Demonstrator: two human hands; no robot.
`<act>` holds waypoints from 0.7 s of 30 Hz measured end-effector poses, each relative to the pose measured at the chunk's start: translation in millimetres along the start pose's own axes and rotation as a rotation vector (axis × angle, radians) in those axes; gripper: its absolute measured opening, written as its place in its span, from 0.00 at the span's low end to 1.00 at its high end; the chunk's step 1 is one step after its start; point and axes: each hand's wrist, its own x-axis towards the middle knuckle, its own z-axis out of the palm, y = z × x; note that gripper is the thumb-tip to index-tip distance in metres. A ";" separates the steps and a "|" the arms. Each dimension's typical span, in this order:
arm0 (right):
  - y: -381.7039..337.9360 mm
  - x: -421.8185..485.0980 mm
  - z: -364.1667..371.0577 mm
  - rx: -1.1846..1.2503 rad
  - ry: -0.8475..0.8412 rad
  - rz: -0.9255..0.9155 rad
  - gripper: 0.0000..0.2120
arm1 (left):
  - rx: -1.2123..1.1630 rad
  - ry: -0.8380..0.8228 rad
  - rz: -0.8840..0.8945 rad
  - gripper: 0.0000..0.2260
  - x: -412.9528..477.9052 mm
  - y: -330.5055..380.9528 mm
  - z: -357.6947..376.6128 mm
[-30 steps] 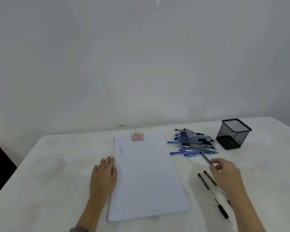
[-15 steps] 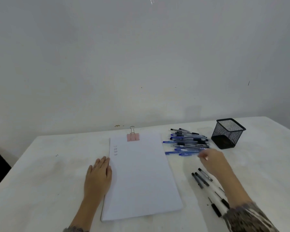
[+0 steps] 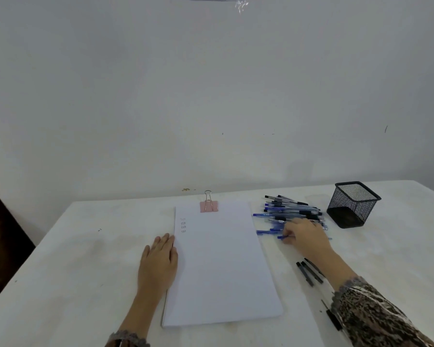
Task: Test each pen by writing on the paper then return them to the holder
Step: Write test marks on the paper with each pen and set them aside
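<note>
Blue pen at near edge of pen pile, pinched in curled fingers of right hand. Black mesh holder upright just right of pile. Paper mid-counter, pink binder clip on top edge. Left hand flat, fingers straight, touching paper's left edge. Black pens near right forearm. White smudged counter, plain pale wall behind.

Right hand now on blue pen
</note>
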 end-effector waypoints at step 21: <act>-168.7 37.1 7.4 2.656 0.028 0.498 0.17 | 0.063 -0.043 0.004 0.20 -1.7 2.5 -4.4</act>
